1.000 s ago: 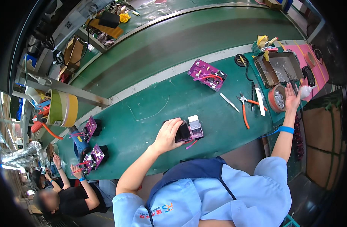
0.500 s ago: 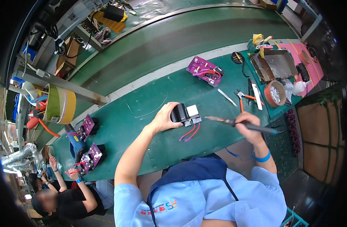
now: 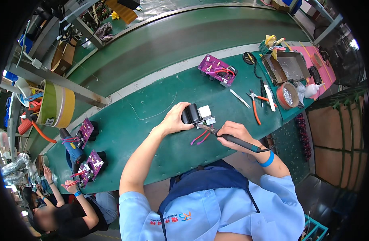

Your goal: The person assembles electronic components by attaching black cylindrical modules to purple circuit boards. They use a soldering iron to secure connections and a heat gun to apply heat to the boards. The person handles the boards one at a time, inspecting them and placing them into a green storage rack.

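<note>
My left hand [image 3: 176,119] is closed around a circuit board assembly [image 3: 207,120] that stands on edge on the green bench. Large black cylinders [image 3: 191,114] and a white block sit on its far side, and red wires [image 3: 201,139] trail from it toward me. In my right hand [image 3: 235,133] is a soldering iron [image 3: 241,143], gripped by its dark handle. Its tip meets or nearly meets the board's near side, close to my left fingers; exact contact is too small to tell.
A purple circuit board [image 3: 217,70] lies farther back. Right of centre are tweezers [image 3: 240,99], orange-handled cutters [image 3: 255,107], a metal tray [image 3: 291,66] and a round container [image 3: 287,96]. At left are more purple boards [image 3: 92,166], a blue tool [image 3: 74,148] and a co-worker's hands [image 3: 70,185].
My right hand has moved left, bringing the soldering iron from beside the board to its near side. My left hand keeps its hold on the board.
</note>
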A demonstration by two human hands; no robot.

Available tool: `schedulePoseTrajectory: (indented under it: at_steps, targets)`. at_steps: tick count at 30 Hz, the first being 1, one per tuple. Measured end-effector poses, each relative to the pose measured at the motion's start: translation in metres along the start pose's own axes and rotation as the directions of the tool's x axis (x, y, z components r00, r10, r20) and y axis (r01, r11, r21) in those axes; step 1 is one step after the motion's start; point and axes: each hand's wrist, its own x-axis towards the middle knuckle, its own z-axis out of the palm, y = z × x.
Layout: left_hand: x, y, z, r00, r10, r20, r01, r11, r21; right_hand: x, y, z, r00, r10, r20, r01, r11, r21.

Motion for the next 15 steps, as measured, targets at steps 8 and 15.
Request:
schedulePoseTrajectory:
  at_steps: [8, 15]
  targets:
    - [-0.0019, -0.0007, 0.0017, 1.0, -0.008, -0.026, 0.008, 1.0, 0.021, 0.0043, 0.005, 0.0057, 0.999, -0.02, 0.027, 0.022, 0.998, -0.066]
    - [-0.0021, -0.0014, 0.0055, 0.998, 0.018, -0.06, -0.017, 1.0, 0.024, 0.0082, -0.0037, 0.0037, 0.997, -0.04, 0.059, 0.047, 0.991, -0.124]
